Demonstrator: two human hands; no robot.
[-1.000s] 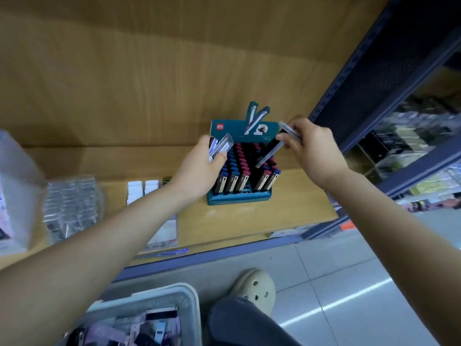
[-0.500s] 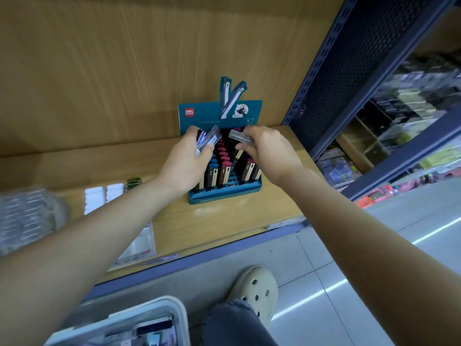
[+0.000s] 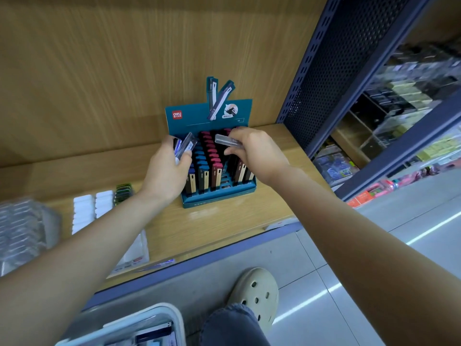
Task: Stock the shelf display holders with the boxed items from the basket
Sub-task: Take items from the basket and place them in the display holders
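Slim boxes (image 3: 185,146) are gripped by the left hand (image 3: 166,176); right hand (image 3: 257,154) pinches one clear box (image 3: 224,140) over the display holder (image 3: 219,199).

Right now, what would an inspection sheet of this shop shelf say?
Surface: wooden shelf, holds goods.
Job's things: teal display holder on the shelf, rows partly filled; basket at the bottom edge, boxes inside.
Clutter: white packets and clear packs to the left.
Hands: left hand grips several slim boxes; right hand pinches one clear box over the holder.
Cables: nothing seen.
Surroundings: blue perforated upright, tiled floor, a beige shoe.
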